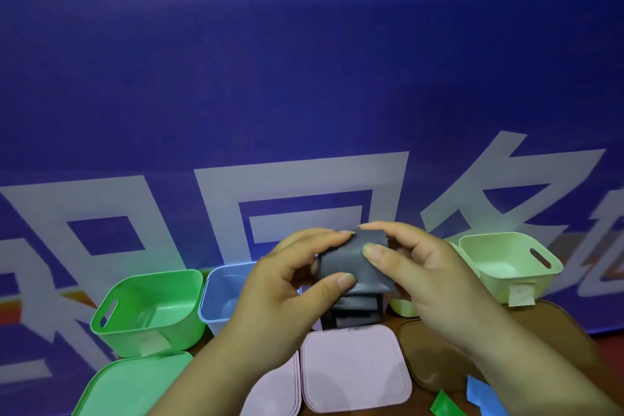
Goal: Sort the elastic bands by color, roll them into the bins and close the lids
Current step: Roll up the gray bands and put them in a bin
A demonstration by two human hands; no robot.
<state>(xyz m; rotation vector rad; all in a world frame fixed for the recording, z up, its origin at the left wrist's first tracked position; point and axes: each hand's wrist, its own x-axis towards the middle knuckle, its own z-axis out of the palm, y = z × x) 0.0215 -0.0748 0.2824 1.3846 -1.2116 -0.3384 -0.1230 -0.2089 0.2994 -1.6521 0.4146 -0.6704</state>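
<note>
Both hands pinch one grey elastic band (354, 260) between thumbs and fingers: the left hand (290, 284) holds its left edge and lower face, and the right hand (422, 277) clamps the upper right corner. The band is held in the air above the row of bins, partly rolled into a flat wad, with a darker tail hanging below it. Whether a grey bin stands behind that tail cannot be told. From the head view, the green bin (152, 311) and the pale yellow-green bin (506, 257) show bare floors, and the blue bin (223, 287) is half hidden by the left hand. No lid is on: the green lid (135, 385), two pink lids (354, 371) and a brown lid (432, 361) lie flat on the table in front. A green band (444, 404) and a blue band (479, 392) lie loose near the right forearm. By this showing the task is at an early stage: the grey roll is unfinished, other colours wait, and every lid is left to close.
</note>
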